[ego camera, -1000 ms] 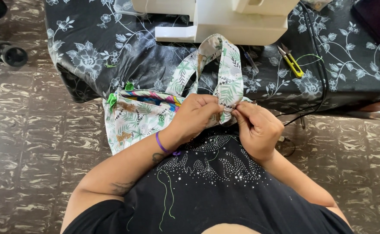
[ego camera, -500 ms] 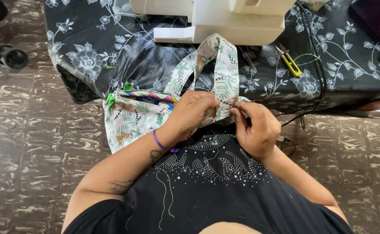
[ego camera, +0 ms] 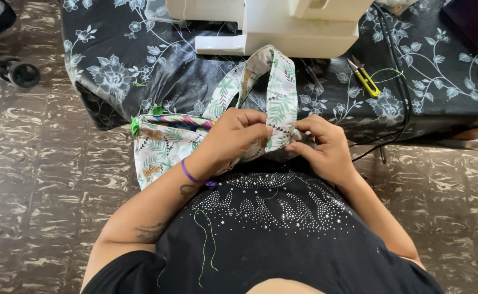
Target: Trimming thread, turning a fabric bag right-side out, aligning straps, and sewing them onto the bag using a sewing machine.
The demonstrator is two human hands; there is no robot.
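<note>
Fabric tote bag (ego camera: 163,149), white with green leaf print, lies crumpled at table edge, partly over lap, open mouth showing striped multicolour lining. Green clips on left rim. Matching strap (ego camera: 280,92) loops upward onto dark floral tablecloth, its near end pinched at bag's top edge.

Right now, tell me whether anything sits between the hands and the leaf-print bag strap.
Nothing visible does. The left hand and right hand both already pinch the leaf-print strap directly at the bag, in front of the table.
</note>
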